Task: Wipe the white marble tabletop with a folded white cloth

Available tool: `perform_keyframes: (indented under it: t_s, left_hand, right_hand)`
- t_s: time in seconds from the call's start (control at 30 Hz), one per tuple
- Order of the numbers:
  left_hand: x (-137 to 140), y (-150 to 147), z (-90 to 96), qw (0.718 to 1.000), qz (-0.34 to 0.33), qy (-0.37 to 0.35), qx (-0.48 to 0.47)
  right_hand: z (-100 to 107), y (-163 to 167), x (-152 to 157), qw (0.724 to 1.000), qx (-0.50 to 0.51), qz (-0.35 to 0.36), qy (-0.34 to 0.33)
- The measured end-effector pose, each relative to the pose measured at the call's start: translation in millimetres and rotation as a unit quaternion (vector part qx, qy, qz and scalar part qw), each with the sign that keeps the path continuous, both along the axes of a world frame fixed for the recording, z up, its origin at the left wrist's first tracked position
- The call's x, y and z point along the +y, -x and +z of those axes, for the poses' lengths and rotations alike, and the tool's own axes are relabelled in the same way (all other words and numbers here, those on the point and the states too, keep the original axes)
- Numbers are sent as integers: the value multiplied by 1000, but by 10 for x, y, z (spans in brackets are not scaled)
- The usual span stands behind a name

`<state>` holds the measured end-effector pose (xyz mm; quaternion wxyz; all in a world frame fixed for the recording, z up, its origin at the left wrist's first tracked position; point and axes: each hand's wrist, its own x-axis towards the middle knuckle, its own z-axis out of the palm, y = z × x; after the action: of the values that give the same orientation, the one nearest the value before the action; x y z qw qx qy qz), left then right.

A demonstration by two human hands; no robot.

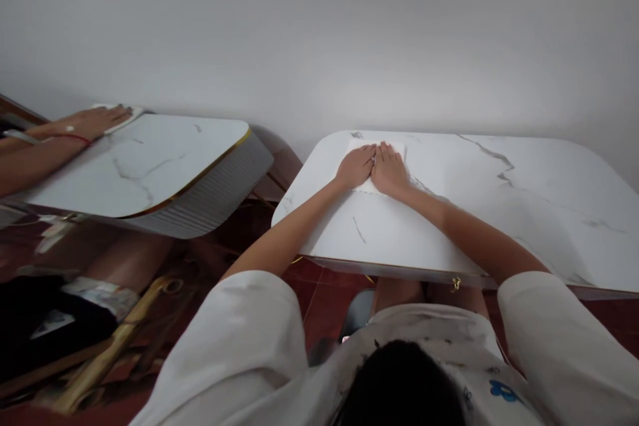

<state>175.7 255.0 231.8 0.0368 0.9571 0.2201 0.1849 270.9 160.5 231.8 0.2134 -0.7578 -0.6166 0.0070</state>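
Both hands lie flat and side by side, their fingers touching, on a white cloth or paper sheet spread on a white marble-patterned table. My left hand presses the sheet's left part, fingers stretched forward and to the right. Beside it, my right hand rests with its fingers outstretched, pointing away from me. Neither hand grips anything. The palms and the part of the sheet under them are hidden.
A second marble-patterned table with a ribbed side stands to the left. There another person's hand lies on a white cloth. Behind both tables rises a pale wall. A wooden chair stands at lower left.
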Motion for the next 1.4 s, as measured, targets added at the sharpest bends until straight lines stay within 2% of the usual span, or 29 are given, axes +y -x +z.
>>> perform_keyframes:
  t_s: [0.23, 0.37, 0.5, 0.6, 0.67, 0.8, 1.0, 1.23, 1.4]
  left_hand:
    - [-717, 724, -12, 996, 84, 8, 39]
    - [-1088, 968, -26, 992, 112, 13, 54]
    - [-1457, 935, -31, 992, 115, 11, 52]
    - [-1669, 755, -27, 993, 105, 10, 54]
    - [-1715, 582, -15, 993, 95, 13, 62]
    - [-1528, 164, 26, 996, 66, 13, 65]
    - [-953, -307, 58, 997, 73, 19, 35]
    - [-248, -381, 37, 995, 101, 9, 7]
    - [226, -437, 0, 993, 113, -18, 27]
  right_hand:
    - [152, 606, -615, 997, -14, 69, 13]
    - [136, 781, -922, 996, -7, 90, 28]
    - [71, 730, -1256, 995, 5, 88, 41]
    - [14, 539, -1459, 996, 14, 87, 33]
    - [-20, 363, -1509, 996, 10, 86, 33]
    - [-62, -27, -1340, 998, -11, 60, 31]
    - [-81, -506, -696, 996, -47, 71, 23]
    - [-89, -646, 98, 993, -61, 100, -11]
    - [-115, -694, 617, 992, -72, 105, -22]
